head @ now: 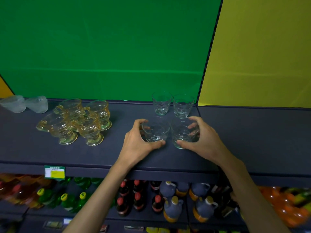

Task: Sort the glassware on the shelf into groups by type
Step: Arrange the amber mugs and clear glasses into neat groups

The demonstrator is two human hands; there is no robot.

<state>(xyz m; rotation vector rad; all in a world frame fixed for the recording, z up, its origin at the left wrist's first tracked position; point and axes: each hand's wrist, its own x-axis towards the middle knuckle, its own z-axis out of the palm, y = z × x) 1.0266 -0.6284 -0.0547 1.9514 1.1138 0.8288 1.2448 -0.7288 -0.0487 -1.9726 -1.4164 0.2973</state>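
**Two tumblers held, close to their neighbours**

Head view: risk first. Front pair of clear tumblers standing nearly rim to rim, just ahead of the rear left tumbler (pixel 161 103) and rear right tumbler (pixel 183 105). Any push further back, or inward, likely to knock glass on glass: a chip, or a rear tumbler toppled against the green back panel (pixel 101 47). Smooth patterned walls and a grip low on the body also likely to let a glass slip if lifted in haste.

Left hand (pixel 139 140) curled round the front left tumbler (pixel 156 132), thumb along the near base, fingers wrapped over the far side. Right hand (pixel 202 137) curled the same way round the front right tumbler (pixel 182 133), thumb at the near base, fingertips seen through the glass. Both tumblers apparently resting on the dark shelf (pixel 244 140), though contact underneath hard to confirm.

Well apart to the left, amber handled cups (pixel 75 121) clustered together, one tipped on its side. Far left at the back, two frosted cups (pixel 25 103). Bottles on the lower shelf, blurred.
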